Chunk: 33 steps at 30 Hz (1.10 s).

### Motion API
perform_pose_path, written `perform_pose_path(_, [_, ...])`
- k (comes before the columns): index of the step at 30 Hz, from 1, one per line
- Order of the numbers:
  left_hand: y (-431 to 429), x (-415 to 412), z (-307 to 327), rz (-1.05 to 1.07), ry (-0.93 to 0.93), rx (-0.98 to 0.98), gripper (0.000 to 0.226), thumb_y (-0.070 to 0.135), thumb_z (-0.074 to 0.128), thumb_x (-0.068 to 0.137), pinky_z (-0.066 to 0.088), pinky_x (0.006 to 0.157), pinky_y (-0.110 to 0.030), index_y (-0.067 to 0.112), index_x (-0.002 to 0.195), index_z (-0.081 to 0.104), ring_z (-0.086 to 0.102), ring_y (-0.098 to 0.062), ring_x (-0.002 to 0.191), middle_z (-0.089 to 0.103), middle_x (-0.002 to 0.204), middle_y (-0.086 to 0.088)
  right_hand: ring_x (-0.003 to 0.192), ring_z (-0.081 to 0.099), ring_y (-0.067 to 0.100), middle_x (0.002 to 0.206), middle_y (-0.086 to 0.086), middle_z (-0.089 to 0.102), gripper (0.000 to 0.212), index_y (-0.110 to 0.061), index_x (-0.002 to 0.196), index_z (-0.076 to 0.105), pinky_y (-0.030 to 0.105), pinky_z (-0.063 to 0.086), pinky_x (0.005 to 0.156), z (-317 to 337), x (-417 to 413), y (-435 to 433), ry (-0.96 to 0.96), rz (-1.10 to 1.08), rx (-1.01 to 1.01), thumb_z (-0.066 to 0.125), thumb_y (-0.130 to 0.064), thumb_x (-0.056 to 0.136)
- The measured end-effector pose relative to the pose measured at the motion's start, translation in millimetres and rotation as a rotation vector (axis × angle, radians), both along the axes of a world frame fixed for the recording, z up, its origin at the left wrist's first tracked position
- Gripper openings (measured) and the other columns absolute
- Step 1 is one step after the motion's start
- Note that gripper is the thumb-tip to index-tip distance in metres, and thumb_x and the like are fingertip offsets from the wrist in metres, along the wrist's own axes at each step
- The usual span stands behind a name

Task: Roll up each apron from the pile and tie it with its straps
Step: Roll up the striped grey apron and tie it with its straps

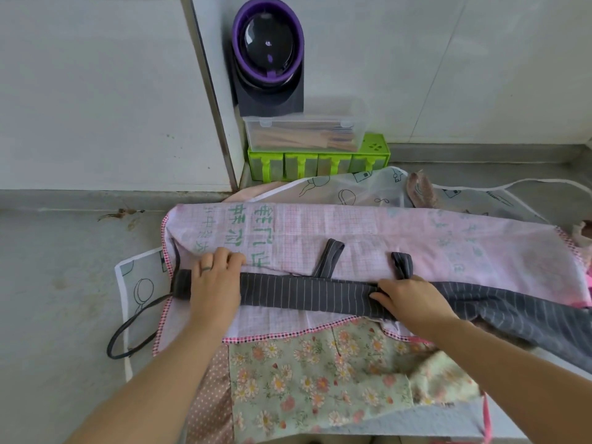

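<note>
Grey striped apron [304, 296] — soft, limp, unrolls easily. Your left hand [214, 283] and right hand [413, 302] both curl fingers [235, 259] round the roll; hold near its ends.

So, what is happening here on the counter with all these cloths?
A person is rolling up a grey striped apron that lies on top of other aprons. The left hand and the right hand both grip the long roll. Its right end is not yet rolled, and a dark strap lies loose at the left. Under it are a pink checked apron and a floral apron.
</note>
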<state>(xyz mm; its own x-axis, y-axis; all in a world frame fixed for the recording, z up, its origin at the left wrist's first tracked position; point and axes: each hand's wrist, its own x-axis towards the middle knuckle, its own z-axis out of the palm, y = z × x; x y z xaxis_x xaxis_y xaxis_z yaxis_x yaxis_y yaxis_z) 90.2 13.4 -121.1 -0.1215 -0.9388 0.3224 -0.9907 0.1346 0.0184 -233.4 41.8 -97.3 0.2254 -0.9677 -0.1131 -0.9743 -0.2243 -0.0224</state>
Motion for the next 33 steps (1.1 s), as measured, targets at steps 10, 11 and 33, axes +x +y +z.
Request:
perform_pose_path(10, [22, -120, -16, -0.505, 0.263, 0.170, 0.037, 0.038, 0.028, 0.097, 0.037, 0.104, -0.039, 0.020, 0.112, 0.057, 0.054, -0.015, 0.096, 0.052, 0.107, 0.005, 0.067, 0.061, 0.030, 0.079, 0.007, 0.069, 0.026, -0.012, 0.096, 0.062, 0.033, 0.045, 0.071, 1, 42, 1, -0.236, 0.101, -0.047, 0.046, -0.033, 0.098])
perform_pose_path(11, [19, -120, -19, -0.480, 0.247, 0.224, 0.045, 0.042, 0.024, 0.097, 0.037, 0.104, -0.038, 0.019, 0.113, 0.059, 0.054, -0.016, 0.098, 0.053, 0.107, 0.005, 0.060, 0.061, 0.027, 0.071, 0.004, 0.067, 0.023, -0.012, 0.088, 0.063, 0.034, 0.049, 0.068, 0, 41, 1, -0.229, 0.128, -0.110, 0.056, -0.034, 0.093])
perform_pose_path(33, [11, -125, -21, -0.381, 0.286, 0.377, 0.070, 0.054, 0.001, 0.088, 0.029, 0.103, -0.032, 0.012, 0.101, 0.056, 0.041, -0.016, 0.100, 0.040, 0.104, 0.006, 0.075, 0.056, 0.020, 0.081, 0.000, 0.052, 0.006, -0.016, 0.088, 0.055, 0.026, 0.047, 0.068, 15, -107, 2, 0.247, -0.302, 0.411, 0.052, -0.011, 0.089])
